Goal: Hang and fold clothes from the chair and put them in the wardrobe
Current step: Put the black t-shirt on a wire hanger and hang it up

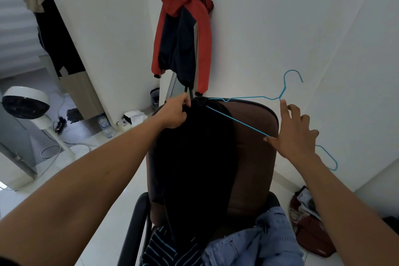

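Black garment (194,157) gripped, hanger (237,121) seemingly inside

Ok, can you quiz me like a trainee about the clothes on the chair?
1. Which hand grips the black garment: A left, B right?
2. True or false: one end of the blue wire hanger is tucked into that garment.
3. Fill in: the crumpled blue denim jeans lie on the brown padded chair's ____.
Key: 1 A, the left hand; 2 true; 3 seat.
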`<state>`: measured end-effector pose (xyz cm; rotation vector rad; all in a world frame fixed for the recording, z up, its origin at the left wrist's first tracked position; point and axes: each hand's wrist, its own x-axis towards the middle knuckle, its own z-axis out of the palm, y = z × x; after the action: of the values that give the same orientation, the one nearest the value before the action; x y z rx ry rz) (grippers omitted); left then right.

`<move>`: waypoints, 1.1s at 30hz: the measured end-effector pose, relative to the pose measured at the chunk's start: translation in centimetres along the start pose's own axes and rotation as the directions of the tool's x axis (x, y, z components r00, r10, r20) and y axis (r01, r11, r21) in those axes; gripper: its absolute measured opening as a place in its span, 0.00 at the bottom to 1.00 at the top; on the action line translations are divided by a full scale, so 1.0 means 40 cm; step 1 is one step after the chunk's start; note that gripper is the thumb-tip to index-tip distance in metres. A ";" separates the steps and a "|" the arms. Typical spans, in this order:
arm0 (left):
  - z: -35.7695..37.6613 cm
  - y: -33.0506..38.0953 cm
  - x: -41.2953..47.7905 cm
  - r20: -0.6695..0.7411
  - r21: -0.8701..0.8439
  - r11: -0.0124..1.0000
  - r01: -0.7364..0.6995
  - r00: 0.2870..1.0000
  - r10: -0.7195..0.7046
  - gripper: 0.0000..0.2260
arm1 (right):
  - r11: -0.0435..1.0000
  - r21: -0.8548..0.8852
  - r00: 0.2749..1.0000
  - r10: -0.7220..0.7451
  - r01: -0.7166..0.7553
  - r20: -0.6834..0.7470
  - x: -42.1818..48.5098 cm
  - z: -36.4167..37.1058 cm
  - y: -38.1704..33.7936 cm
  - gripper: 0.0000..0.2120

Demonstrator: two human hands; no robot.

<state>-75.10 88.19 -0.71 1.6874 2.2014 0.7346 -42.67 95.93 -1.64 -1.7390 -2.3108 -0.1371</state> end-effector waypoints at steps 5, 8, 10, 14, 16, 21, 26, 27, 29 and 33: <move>-0.032 -0.001 -0.026 0.007 -0.036 0.998 0.046 0.999 -0.046 0.22 | 0.999 0.044 0.999 -0.023 0.025 -0.041 -0.017 -0.015 0.014 0.55; -0.054 0.004 -0.056 -0.096 -0.122 0.992 0.042 0.994 -0.054 0.24 | 0.992 0.128 0.996 0.000 0.011 -0.089 -0.035 -0.039 0.026 0.56; -0.074 0.016 -0.079 -0.159 -0.212 0.977 0.010 0.986 -0.045 0.24 | 0.981 0.194 0.995 0.031 -0.011 -0.098 -0.046 -0.063 0.031 0.57; -0.129 0.083 -0.134 -0.194 -0.388 0.920 -0.050 0.981 -0.029 0.23 | 0.933 0.358 0.990 0.073 -0.027 -0.117 -0.080 -0.131 0.012 0.59; -0.159 0.124 -0.163 -0.206 -0.483 0.873 -0.066 0.978 -0.040 0.23 | 0.915 0.404 0.985 0.069 0.001 -0.159 -0.105 -0.169 -0.003 0.58; -0.244 0.228 -0.231 -0.125 -0.713 0.698 -0.071 0.992 -0.027 0.20 | 0.794 0.603 0.978 0.051 0.084 -0.203 -0.170 -0.261 -0.030 0.59; -0.307 0.328 -0.311 -0.054 -0.856 0.512 -0.074 0.997 0.054 0.24 | 0.662 0.740 0.986 0.007 0.121 -0.168 -0.255 -0.367 -0.064 0.58; -0.314 0.344 -0.326 -0.051 -0.869 0.487 -0.084 0.995 0.080 0.25 | 0.649 0.751 0.987 0.000 0.122 -0.161 -0.275 -0.386 -0.070 0.58; -0.321 0.364 -0.357 -0.080 -0.855 0.502 -0.134 0.989 0.127 0.23 | 0.614 0.779 0.988 -0.008 0.125 -0.152 -0.312 -0.417 -0.073 0.57; -0.317 0.385 -0.394 -0.252 -0.703 0.635 -0.320 0.947 0.199 0.15 | 0.581 0.801 0.987 -0.033 0.147 -0.157 -0.370 -0.469 -0.058 0.55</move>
<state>-64.39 73.24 16.85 1.5169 1.3769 1.6167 -38.47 77.34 12.94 -1.0732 -1.8644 0.6875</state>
